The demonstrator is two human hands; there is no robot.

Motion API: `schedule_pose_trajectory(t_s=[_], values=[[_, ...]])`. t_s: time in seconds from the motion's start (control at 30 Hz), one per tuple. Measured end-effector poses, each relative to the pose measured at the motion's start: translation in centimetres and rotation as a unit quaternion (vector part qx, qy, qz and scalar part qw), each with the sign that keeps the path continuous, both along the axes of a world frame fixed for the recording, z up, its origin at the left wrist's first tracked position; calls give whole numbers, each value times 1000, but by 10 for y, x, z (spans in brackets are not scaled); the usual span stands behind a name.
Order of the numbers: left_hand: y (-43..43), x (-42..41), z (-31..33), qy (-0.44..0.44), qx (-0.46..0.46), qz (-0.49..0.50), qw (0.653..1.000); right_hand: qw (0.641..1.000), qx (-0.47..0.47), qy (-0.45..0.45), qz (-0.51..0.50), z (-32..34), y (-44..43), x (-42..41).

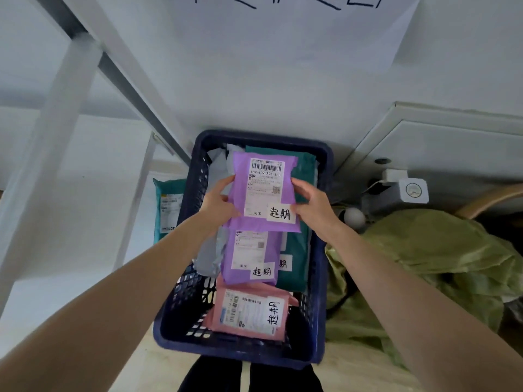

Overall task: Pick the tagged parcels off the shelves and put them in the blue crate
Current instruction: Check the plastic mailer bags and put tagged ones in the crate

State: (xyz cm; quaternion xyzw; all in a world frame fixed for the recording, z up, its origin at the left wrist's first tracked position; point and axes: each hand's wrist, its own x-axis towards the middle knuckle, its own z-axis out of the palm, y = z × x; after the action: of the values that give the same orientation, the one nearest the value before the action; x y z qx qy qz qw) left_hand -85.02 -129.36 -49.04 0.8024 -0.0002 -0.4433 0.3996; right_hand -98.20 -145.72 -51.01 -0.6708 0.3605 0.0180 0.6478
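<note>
- Holding check: purple parcel [263,193] is gripped by both hands, lifted over the far half of the crate [240,353], label side up.
- Left hand [218,205]: fingers curled round the parcel's left edge, thumb on the top face.
- Right hand [314,205]: fingers closed on the right edge, fingertips next to the tag [280,213].
- Tag: white slip with black handwriting, stuck on the near right corner of the parcel, overlapping the printed shipping label.
- Crate: dark blue, lattice walls, on a pale floor directly below the camera, against the white wall.
- Crate contents:
  - second purple parcel [249,258] mid-crate, tagged, partly under the held one;
  - pink parcel [249,315] at the near end, tagged, label up;
  - green parcel [295,273] along the right side, its tag half hidden by the second purple parcel;
  - grey bag [209,257] on the left, crumpled, no tag visible.
- Shelf parcel [169,205]: teal, standing outside the crate just beside its left wall, behind a white shelf frame [56,131]; cannot tell whether tagged.
- Green cloth [424,258]: bunched on the floor right of the crate, touching it.
</note>
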Motion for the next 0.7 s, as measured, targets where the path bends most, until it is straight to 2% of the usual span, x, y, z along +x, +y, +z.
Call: schedule_pose_trajectory(t_s=[0.13, 0.37, 0.5, 0.57, 0.63, 0.7], values=[[-9, 12, -13, 0, -8, 9, 1000, 1000, -5, -12, 3, -16, -5, 14], [-14, 24, -27, -26, -25, 13, 999, 995, -91, 7, 42, -34, -8, 20], [-8, 24, -25, -103, -21, -66, 992, 972, -193, 35, 128, -23, -8, 13], [-4, 25, -21, -194, -6, -184, 964, 943, -256, 34, 210, -17, -10, 9], [-2, 27, -17, -289, 30, -318, 903, 894, -330, 61, 297, -17, -12, 7], [-3, 30, -18, -335, 68, -411, 845, 850, -385, 87, 349, -22, -14, 10]])
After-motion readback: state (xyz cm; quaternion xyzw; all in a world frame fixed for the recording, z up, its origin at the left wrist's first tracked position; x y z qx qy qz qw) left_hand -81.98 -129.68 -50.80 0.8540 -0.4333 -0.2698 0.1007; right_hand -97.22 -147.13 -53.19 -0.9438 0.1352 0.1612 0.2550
